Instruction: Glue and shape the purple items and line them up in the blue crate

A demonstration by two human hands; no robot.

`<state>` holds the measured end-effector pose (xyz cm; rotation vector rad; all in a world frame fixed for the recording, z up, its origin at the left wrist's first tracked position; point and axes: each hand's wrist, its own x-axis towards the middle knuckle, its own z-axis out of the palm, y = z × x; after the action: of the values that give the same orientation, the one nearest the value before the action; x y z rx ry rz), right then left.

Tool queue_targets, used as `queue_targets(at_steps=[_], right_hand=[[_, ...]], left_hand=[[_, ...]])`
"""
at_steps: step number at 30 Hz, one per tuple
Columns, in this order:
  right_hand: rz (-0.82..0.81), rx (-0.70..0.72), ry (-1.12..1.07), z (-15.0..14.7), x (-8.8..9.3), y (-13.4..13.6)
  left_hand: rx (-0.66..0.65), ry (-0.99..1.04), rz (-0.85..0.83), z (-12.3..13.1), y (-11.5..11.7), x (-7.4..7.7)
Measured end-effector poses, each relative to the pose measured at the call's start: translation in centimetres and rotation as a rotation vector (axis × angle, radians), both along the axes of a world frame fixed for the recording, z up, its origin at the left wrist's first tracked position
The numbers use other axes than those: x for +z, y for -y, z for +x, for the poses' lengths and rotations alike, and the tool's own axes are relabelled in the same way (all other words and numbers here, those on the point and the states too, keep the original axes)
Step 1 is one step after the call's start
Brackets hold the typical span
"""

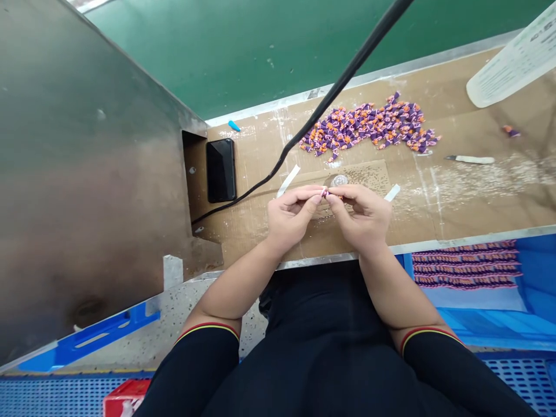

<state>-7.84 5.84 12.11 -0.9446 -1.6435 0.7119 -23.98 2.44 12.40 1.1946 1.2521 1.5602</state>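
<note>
My left hand (291,214) and my right hand (358,217) meet above the cardboard-covered bench (417,214), their fingertips pinching a small pink-and-white piece (324,192) between them. Its exact form is mostly hidden by my fingers. Just beyond my right fingers sits a small round clear object (339,180). White paper strips lie on either side of my hands, one (288,180) on the left and one (392,193) on the right. Farther back spreads a heap of small purple-and-orange pieces (369,126).
A utility knife (469,159) and a few loose pieces (511,132) lie to the right. A black phone (220,171) and black cable (321,98) are on the left, beside a tall metal panel (87,162). A blue crate (467,265) holds rows of purple-and-orange pieces.
</note>
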Motion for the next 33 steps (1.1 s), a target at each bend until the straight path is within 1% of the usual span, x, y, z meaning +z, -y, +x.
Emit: queue_targets(at_steps=[2, 6, 10, 13, 17, 20, 23, 27, 30, 33], right_hand=[[-0.024, 0.004, 0.0, 0.1, -0.1, -0.1], [0.008, 0.01, 0.06, 0.1, -0.3, -0.2], [-0.025, -0.004, 0.03, -0.1, -0.3, 0.1], [-0.014, 0.003, 0.02, 0.1, -0.4, 0.1], [-0.015, -0.04, 0.121, 1.9, -0.2, -1.0], [0.051, -0.054, 0.273, 4.0, 0.4, -2.6], [0.14, 0.002, 0.442, 5.5, 1.0, -4.3], [0.169, 0.126, 0.592, 5.8, 1.2, -5.6], [0.174, 0.211, 0.614, 5.3, 1.2, -6.2], [0.192, 0.229, 0.599, 4.9, 1.3, -6.3]], left_hand=[[0.008, 0.006, 0.001, 0.1, 0.0, -0.1], [0.043, 0.072, -0.053, 0.4, 0.0, -0.1], [0.075, 0.248, -0.172, 0.9, -0.2, -0.3], [0.05, 0.361, -0.237, 0.9, -0.4, -0.5], [0.011, 0.443, -0.277, 0.7, -0.7, -0.5], [-0.007, 0.483, -0.266, 0.6, -0.9, -0.5], [-0.032, 0.492, -0.242, 0.4, -1.0, -0.4], [-0.062, 0.469, -0.231, 0.1, -1.1, -0.5], [-0.058, 0.468, -0.216, 0.1, -1.2, -0.5], [-0.047, 0.479, -0.209, 0.1, -1.2, -0.4]])
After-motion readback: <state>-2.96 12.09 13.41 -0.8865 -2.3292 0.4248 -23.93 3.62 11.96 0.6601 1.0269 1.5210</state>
